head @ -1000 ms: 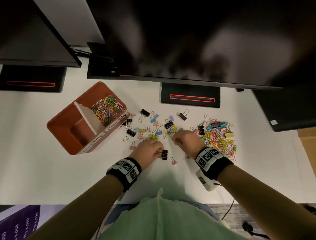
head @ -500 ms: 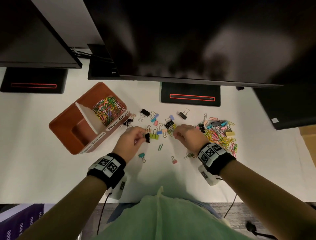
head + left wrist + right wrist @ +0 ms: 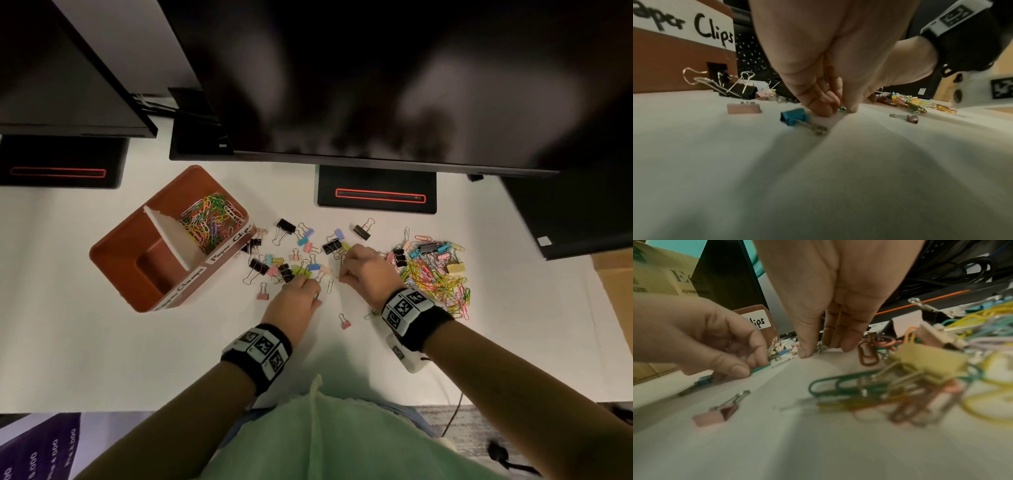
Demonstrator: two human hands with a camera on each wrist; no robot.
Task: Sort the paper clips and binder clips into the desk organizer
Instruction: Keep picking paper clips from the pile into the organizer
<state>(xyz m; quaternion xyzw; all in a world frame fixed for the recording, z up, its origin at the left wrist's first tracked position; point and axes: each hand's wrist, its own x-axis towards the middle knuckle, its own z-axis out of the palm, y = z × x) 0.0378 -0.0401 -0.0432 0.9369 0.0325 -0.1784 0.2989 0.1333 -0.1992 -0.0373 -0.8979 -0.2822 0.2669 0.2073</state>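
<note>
Looking down from the head view, the white surface (image 3: 102, 342) carries a reddish-brown plastic desk organizer (image 3: 113, 251) with a white divider; its far compartment holds a tangle of coloured paper clips (image 3: 210, 222), while the near one looks bare. Scattered black and pastel binder clips (image 3: 286, 226) lie just right of it, and a mixed heap of coloured paper clips and binder clips (image 3: 436, 277) sits further right. The left hand (image 3: 294, 301) and the right hand (image 3: 368, 270) both reach down to the surface between scatter and heap, near each other but apart. A small pink binder clip (image 3: 345, 322) lies alone nearer the person.

From the left wrist view, the left hand (image 3: 828, 65) has its fingertips (image 3: 822, 108) pressed together on the surface, the grip narrow and pinching a small green paper clip (image 3: 842, 108). A teal binder clip (image 3: 794, 116) lies just beside the fingers.

From the right wrist view, the right hand (image 3: 834, 296) points its fingers down, thumb and fingertips (image 3: 846, 345) touching the surface with a silvery wire piece (image 3: 821, 348) between them; whether the grip actually holds it I cannot tell. The left hand (image 3: 701, 339) pinches the green paper clip (image 3: 760, 368) between thumb and forefinger, low over the surface.
</note>
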